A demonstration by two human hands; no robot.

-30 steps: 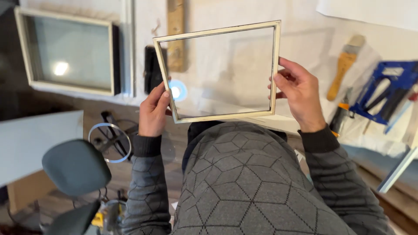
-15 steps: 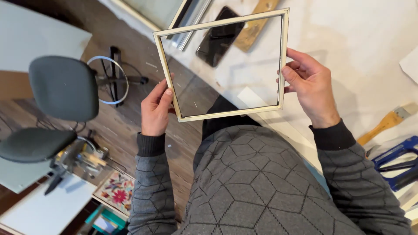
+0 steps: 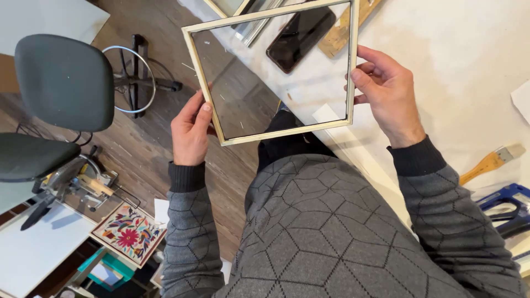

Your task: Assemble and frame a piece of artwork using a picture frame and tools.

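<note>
Both hands hold a glazed frame (image 3: pixel 276 72) up in front of the chest, left hand (image 3: pixel 190 132) gripping its left edge, right hand (image 3: pixel 386 94) pinching its right edge. Since a second ago the view has swung left: the chair (image 3: pixel 61 83) and floor now fill the left, a phone (image 3: pixel 301 36) shows through the glass, and the brush (image 3: pixel 491 163) sits lower right.

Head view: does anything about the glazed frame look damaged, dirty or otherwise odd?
Nothing looks broken. The frame is held tilted between the left hand and right hand, and its glass carries a few small pale specks, at the lower left and near the top. I cannot tell if they are dust or scratches.
</note>
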